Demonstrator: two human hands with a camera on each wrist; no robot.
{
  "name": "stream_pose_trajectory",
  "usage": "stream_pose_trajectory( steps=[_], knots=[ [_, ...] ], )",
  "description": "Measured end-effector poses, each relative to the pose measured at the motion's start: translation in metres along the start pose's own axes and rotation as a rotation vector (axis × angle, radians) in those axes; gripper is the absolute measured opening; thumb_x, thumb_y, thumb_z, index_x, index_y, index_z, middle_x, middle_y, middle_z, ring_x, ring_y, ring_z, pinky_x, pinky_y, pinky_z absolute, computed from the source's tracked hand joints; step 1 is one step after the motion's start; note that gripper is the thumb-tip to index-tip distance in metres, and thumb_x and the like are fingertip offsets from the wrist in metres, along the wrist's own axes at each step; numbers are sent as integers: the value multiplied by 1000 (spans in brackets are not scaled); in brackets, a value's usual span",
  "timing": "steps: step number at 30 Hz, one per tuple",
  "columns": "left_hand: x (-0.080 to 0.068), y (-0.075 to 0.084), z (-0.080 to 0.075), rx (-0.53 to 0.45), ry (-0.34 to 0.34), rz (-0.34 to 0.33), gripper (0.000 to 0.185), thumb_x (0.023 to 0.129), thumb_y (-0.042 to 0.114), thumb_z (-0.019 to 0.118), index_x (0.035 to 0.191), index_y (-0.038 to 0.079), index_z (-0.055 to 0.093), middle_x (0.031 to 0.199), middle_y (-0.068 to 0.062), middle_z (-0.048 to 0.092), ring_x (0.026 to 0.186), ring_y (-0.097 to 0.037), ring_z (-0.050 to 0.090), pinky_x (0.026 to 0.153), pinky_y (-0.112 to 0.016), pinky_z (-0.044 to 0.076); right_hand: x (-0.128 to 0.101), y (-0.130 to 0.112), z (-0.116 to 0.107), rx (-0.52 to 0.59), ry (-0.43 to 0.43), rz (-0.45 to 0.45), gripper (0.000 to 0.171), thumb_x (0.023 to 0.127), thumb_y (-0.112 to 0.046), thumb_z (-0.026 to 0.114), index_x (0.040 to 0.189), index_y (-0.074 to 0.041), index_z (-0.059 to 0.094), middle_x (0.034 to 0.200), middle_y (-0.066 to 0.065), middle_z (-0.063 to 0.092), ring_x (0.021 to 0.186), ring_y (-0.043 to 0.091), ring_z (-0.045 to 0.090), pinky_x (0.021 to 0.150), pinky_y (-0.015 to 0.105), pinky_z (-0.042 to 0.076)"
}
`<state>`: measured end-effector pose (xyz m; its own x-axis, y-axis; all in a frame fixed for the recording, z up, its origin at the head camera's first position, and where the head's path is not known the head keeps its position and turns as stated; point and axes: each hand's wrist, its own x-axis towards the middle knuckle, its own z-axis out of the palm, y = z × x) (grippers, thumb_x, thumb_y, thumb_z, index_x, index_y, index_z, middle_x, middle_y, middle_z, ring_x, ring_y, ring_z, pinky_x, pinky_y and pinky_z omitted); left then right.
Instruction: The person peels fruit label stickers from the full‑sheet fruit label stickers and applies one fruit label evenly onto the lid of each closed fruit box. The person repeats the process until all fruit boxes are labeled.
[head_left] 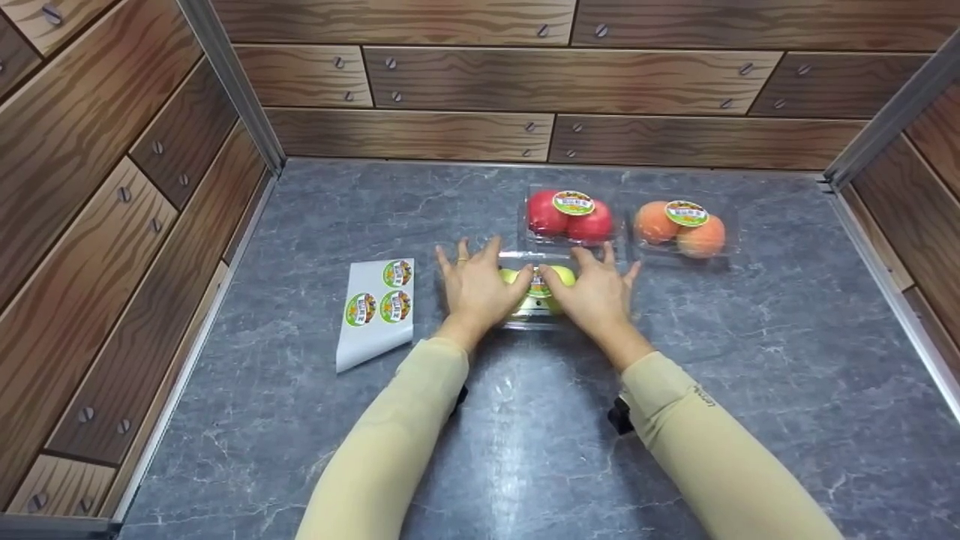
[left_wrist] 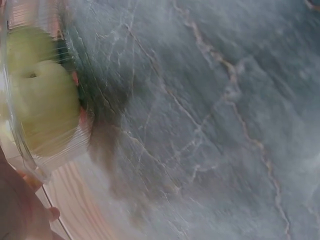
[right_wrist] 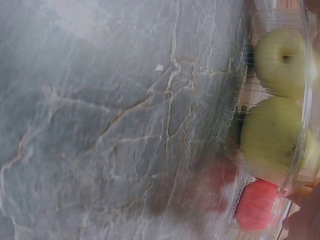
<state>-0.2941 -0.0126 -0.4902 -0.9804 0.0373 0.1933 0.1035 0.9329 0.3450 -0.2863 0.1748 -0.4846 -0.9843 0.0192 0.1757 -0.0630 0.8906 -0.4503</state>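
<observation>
Green apples [head_left: 559,281] sit in a clear plastic box [head_left: 536,319] in the middle of the grey stone table [head_left: 750,360]. The left hand [head_left: 472,289] and right hand [head_left: 596,296] lie flat on its lid, fingers spread. Pushing down evenly should shut it well. The box looks thin and shiny, the apples round and smooth. A sticker sheet [head_left: 377,311] lies nearby.

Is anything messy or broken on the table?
Nothing stands out. The box of red apples and the box of peaches sit closed and level, each with a sticker on top. The sticker sheet lies flat, one corner curling a little. Both hands, left hand and right hand, press the green apple box.
</observation>
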Motion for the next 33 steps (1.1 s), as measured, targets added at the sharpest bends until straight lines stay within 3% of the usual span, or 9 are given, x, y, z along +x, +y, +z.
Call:
stream_pose_trajectory(
  steps=[14, 33],
  knots=[
    [-1, 5, 1, -35, 2, -32, 80, 94, 71, 56, 153, 16, 58, 147, -5, 64, 151, -43, 41, 123, -73, 6, 0, -3, -1, 13, -39, 48, 76, 94, -61, 65, 144, -3, 61, 146, 22, 62, 156, 48, 28, 119, 80, -2],
    [-1, 6, 2, -36, 1, -51, 79, 94, 68, 56, 153, 16, 58, 147, -6, 64, 150, -42, 43, 123, -74, 6, 0, -3, 1, 37, -24, 57, 73, 95, -60, 66, 142, -5, 63, 144, 21, 64, 155, 48, 30, 119, 79, -1]
  ],
)
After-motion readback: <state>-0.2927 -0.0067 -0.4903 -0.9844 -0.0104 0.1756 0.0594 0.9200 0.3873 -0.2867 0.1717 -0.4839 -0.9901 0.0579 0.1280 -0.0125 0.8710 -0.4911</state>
